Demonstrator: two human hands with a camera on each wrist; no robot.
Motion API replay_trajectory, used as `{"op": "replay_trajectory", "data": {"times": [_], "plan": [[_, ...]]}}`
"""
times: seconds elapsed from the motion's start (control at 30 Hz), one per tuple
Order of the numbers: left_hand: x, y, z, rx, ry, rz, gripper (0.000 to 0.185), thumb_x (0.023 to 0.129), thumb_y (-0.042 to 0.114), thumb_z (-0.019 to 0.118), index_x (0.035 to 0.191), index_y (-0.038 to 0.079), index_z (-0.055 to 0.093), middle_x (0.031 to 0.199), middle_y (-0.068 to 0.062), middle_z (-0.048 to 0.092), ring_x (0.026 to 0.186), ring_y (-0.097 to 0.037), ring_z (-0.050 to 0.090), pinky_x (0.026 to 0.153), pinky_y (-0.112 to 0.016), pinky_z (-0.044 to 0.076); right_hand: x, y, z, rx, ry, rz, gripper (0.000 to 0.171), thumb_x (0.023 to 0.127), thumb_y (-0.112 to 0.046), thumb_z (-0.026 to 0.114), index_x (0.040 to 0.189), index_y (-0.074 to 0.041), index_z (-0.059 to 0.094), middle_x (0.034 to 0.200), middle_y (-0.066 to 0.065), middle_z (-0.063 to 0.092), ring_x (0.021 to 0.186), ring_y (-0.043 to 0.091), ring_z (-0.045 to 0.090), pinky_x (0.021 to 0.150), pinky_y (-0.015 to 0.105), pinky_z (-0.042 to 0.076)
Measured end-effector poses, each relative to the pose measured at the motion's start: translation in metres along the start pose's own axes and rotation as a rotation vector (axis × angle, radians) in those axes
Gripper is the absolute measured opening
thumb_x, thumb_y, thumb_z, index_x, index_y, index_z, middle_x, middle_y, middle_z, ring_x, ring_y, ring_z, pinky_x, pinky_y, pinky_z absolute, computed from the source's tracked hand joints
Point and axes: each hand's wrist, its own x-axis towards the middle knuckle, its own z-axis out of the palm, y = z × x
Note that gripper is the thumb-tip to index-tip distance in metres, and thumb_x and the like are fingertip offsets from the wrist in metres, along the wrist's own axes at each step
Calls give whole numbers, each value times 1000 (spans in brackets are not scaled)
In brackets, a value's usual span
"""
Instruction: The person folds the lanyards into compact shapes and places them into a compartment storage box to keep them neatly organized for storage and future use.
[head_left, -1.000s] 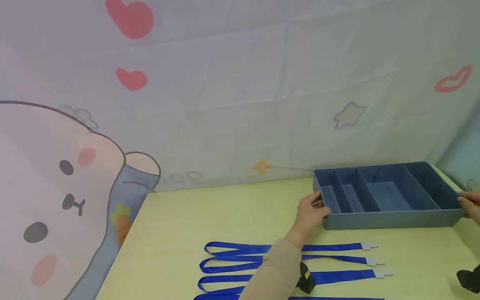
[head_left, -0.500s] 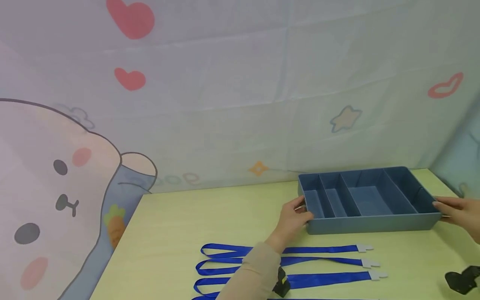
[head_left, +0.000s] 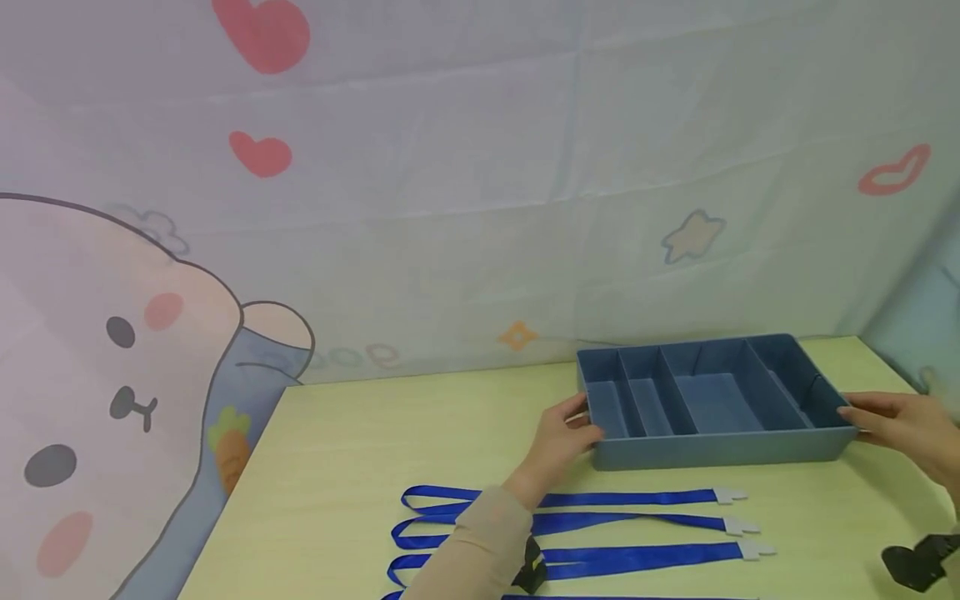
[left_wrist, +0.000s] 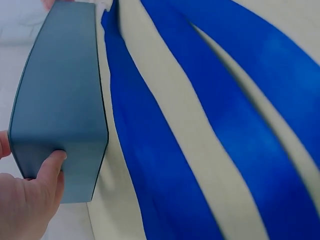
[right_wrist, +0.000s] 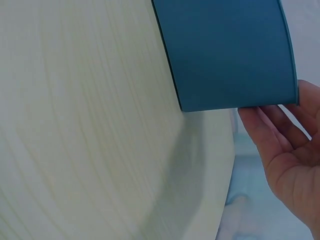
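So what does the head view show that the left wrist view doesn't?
Only the head view shows the blue divided tray's compartments, the right hand at its far end, the grey strap tips and the cartoon backdrop. Only the left wrist view shows the tray's outer corner wall up close. Both show the left hand gripping the tray, the blue fabric straps and the pale yellow table.

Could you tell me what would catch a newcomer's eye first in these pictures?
Probably the blue divided tray at the back right of the pale table, held at either end by the left hand and the right hand. Next come the bright blue straps laid in rows just in front of it, each ending in a grey tip. Behind everything hangs a backdrop with a large cartoon bunny face at the left.
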Motion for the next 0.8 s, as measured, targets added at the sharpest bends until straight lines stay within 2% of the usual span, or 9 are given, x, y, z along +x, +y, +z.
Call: {"op": "replay_trajectory", "data": {"times": [0.07, 0.2, 0.3, 0.4, 0.57, 0.7, 0.8], "plan": [[-2, 2, 0, 1, 9, 7, 63, 78, -10, 57, 137, -9, 36, 127, -27, 48, 113, -39, 52, 74, -28, 53, 0, -1, -1, 19, 3, 5, 62, 95, -30, 53, 132, 17, 37, 104, -27, 43, 82, -22, 45, 68, 24, 55], [-7, 4, -4, 15, 11, 19, 62, 78, -9, 57, 137, -9, 38, 127, -28, 48, 113, -40, 52, 76, -32, 53, -3, -6, -2, 53, -25, 5, 57, 94, -30, 56, 128, 14, 42, 95, -34, 47, 80, -14, 54, 69, 27, 55], [-9, 5, -10, 19, 7, 10, 62, 79, -8, 57, 137, -9, 36, 130, -29, 45, 116, -41, 49, 80, -34, 53, -8, -25, -1, 74, -54, 7, 51, 93, -31, 58, 123, 8, 47, 92, -27, 53, 79, -6, 59, 68, 26, 55], [-10, 6, -15, 17, 1, -9, 62, 80, -7, 57, 138, -9, 35, 133, -30, 43, 118, -42, 47, 82, -36, 52, -15, -54, 1, 93, -77, 18, 44, 92, -30, 59, 117, 6, 51, 91, -18, 57, 77, -1, 60, 66, 26, 55], [-11, 6, -20, 1, 7, -29, 63, 79, -10, 57, 138, -9, 35, 134, -30, 41, 120, -42, 45, 83, -38, 52, -27, -104, 2, 101, -104, 8, 43, 94, -18, 58, 116, 18, 47, 89, -10, 57, 74, -1, 59, 65, 25, 55], [-14, 6, -24, 4, 3, -29, 62, 79, -10, 56, 137, -9, 36, 133, -30, 42, 120, -42, 46, 83, -38, 52, -32, -124, 3, 110, -114, -7, 39, 94, -12, 57, 113, 20, 46, 86, -12, 58, 73, 1, 60, 65, 24, 55], [-17, 8, -29, 19, -10, -38, 62, 80, -9, 57, 138, -7, 36, 134, -29, 42, 120, -42, 46, 84, -37, 52, -33, -130, 7, 122, -132, -6, 36, 94, -11, 56, 111, 19, 47, 87, -7, 59, 74, 2, 60, 65, 24, 55]]}}
